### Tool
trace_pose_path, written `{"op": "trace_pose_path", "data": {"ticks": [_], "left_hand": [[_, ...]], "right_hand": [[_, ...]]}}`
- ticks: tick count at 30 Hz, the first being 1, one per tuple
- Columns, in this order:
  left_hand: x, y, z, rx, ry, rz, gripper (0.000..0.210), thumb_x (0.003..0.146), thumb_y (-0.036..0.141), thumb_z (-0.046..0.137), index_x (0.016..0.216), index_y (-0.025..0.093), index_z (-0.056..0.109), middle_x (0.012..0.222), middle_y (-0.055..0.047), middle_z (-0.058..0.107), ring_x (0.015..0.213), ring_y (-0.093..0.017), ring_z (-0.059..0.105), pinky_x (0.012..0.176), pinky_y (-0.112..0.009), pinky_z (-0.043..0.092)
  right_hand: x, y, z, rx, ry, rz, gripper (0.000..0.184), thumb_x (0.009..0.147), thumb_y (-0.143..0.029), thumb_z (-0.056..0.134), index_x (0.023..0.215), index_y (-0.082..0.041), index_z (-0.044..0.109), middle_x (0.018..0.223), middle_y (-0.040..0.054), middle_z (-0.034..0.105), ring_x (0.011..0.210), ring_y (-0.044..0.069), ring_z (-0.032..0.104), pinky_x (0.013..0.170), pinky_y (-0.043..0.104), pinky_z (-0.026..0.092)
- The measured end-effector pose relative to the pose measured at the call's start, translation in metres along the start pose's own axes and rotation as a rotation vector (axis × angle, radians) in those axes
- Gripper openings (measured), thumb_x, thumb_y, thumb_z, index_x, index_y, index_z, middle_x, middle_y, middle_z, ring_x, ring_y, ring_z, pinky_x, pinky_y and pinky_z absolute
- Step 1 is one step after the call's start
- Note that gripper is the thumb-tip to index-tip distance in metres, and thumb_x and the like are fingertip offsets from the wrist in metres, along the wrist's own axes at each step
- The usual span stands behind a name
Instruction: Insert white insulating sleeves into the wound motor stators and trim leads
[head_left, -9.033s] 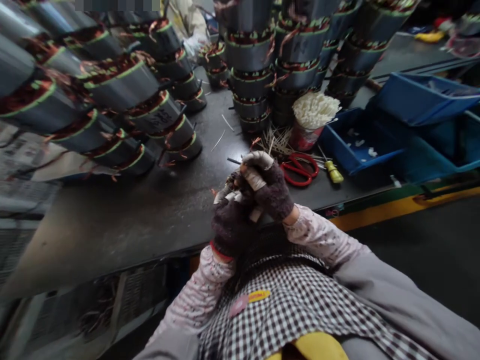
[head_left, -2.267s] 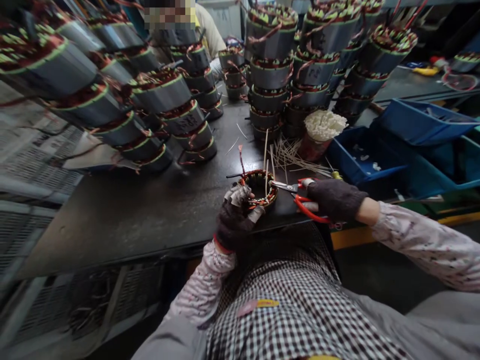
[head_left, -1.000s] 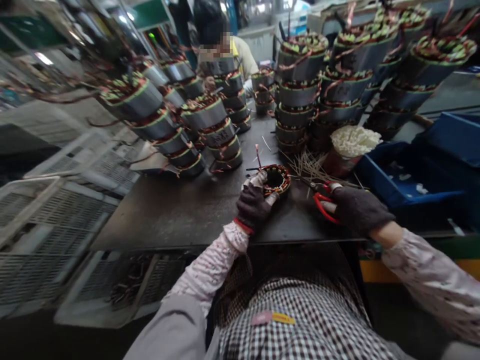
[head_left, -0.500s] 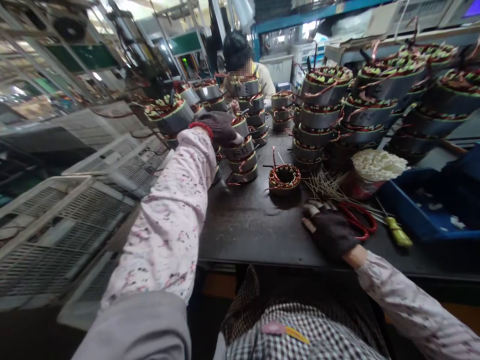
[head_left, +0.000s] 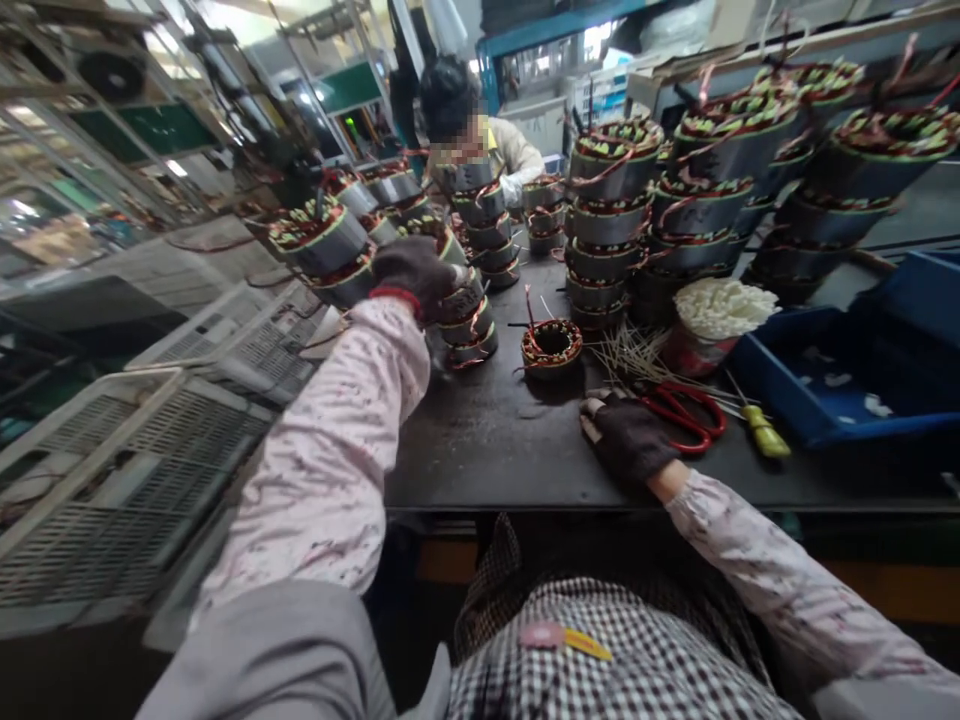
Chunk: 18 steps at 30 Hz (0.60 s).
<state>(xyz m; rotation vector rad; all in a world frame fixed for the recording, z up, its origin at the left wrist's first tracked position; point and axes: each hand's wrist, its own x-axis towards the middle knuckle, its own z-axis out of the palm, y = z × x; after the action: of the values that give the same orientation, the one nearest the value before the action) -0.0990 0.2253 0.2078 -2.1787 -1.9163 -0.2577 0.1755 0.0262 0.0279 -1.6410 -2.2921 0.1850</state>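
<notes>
My left hand [head_left: 416,275], in a dark fingerless glove with a red cuff, is wrapped around a motor stator [head_left: 444,240] at the top of a short stack [head_left: 469,328]. Its thumb side is partly hidden. My right hand [head_left: 626,435], gloved too, rests palm down on the dark table [head_left: 487,450], fingers loosely bent and nothing visible in them. Touching or just beside it are red-handled scissors [head_left: 690,415]. A single stator [head_left: 552,348] with copper windings and upright leads lies in front of me, between my hands.
Taller stator stacks [head_left: 607,230] rise at the right. Thin pale strips [head_left: 626,350], a tub of white pieces [head_left: 720,310], a yellow-handled screwdriver [head_left: 765,432] and a blue bin [head_left: 840,400] lie right. White crates [head_left: 112,470] stand left. A co-worker [head_left: 480,140] bends over stators opposite.
My left hand has come slightly back and left, and the upper stator has shifted with it. My right hand stays on the table by the scissors. The whole view has shifted a little.
</notes>
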Motion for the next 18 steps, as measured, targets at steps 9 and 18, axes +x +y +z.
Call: {"op": "trace_pose_path", "data": {"ticks": [9, 18], "left_hand": [[-0.196, 0.060, 0.035, -0.257, -0.057, 0.076, 0.048, 0.087, 0.059, 0.078, 0.113, 0.018, 0.081, 0.105, -0.011, 0.083, 0.106, -0.032, 0.077, 0.098, -0.040, 0.058], [-0.259, 0.151, 0.090, -0.516, -0.084, 0.228, 0.049, 0.094, 0.048, 0.072, 0.131, 0.016, 0.075, 0.113, -0.018, 0.083, 0.113, -0.035, 0.078, 0.104, -0.050, 0.062]], "right_hand": [[0.009, 0.021, 0.033, 0.176, 0.436, 0.087, 0.034, 0.105, -0.032, 0.052, 0.122, -0.017, 0.076, 0.132, 0.0198, 0.076, 0.123, 0.032, 0.072, 0.109, 0.049, 0.057], [-0.022, 0.039, 0.027, 0.308, 0.960, 0.106, 0.026, 0.104, -0.030, 0.056, 0.119, -0.021, 0.074, 0.121, 0.0157, 0.078, 0.122, 0.032, 0.073, 0.109, 0.056, 0.060]]}}
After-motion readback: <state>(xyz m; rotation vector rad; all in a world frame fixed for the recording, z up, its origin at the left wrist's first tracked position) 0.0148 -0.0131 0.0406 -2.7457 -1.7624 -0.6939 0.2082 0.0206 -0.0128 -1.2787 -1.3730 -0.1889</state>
